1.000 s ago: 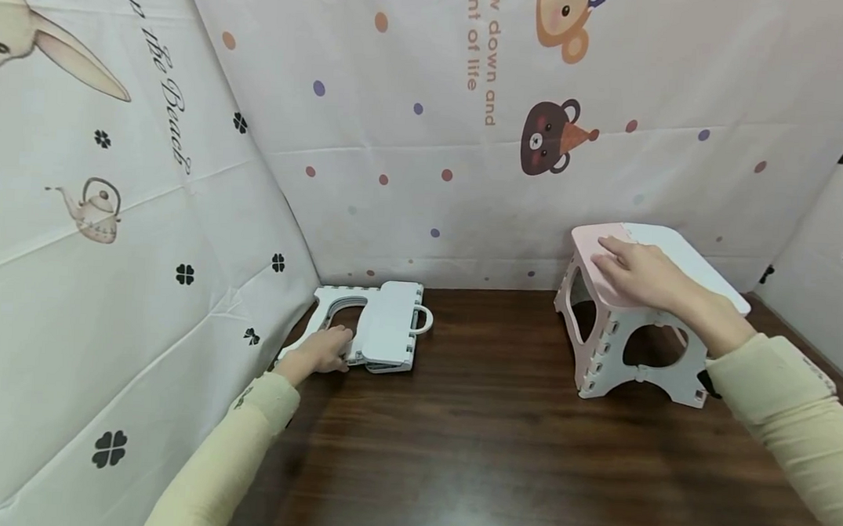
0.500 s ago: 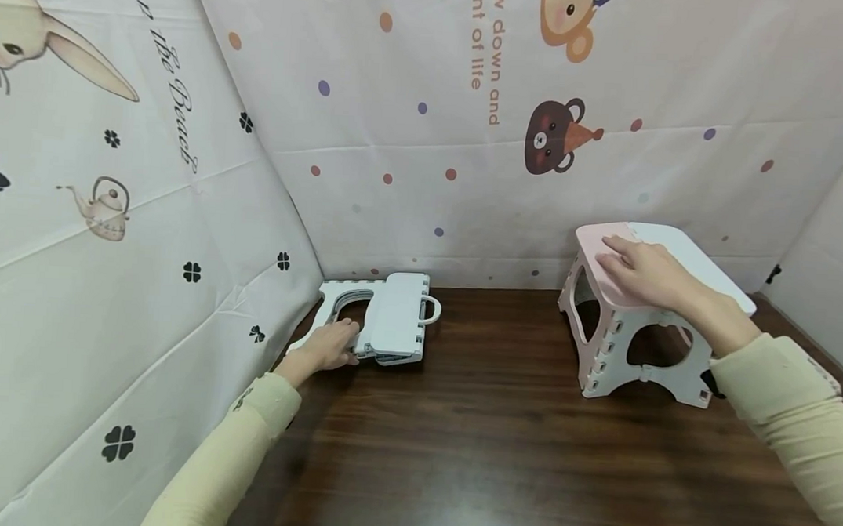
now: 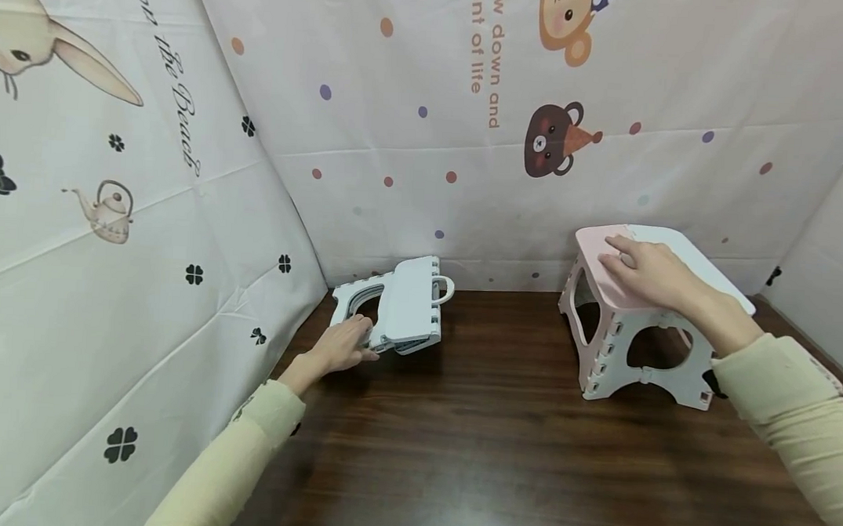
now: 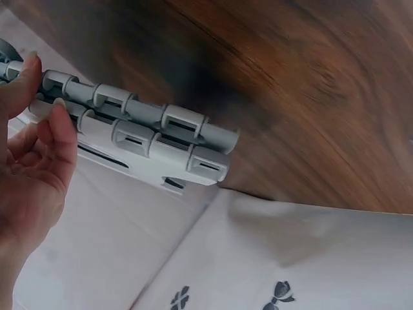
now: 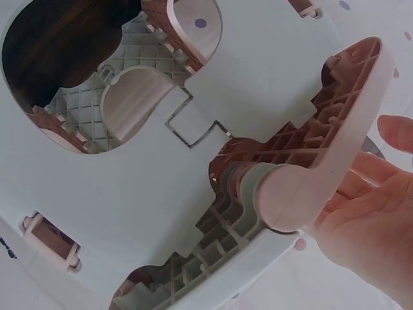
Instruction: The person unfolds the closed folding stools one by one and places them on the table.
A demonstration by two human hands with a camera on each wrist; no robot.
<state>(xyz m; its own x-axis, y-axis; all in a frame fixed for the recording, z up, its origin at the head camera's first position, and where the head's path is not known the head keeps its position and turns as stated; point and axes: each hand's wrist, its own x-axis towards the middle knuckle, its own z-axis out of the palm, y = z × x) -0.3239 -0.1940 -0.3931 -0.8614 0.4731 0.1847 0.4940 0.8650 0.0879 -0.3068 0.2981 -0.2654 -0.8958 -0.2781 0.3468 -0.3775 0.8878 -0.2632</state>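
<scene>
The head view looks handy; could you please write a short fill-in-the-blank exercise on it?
1. The left hand grips a white stool that is ____, not unfolded.
2. The right hand rests on the standing stool's top, part white, part ____.
3. The vertical lettering includes "ent of ____".

Missing words: folded; pink; life.

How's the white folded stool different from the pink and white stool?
The white folded stool is folded flat and tilted; the pink and white stool stands open on its legs. The folded one shows only white and grey, but the standing one has pink parts too. The left hand grips the folded one, while the right hand rests on top of the standing one. Both have white parts and rounded openings.
</scene>
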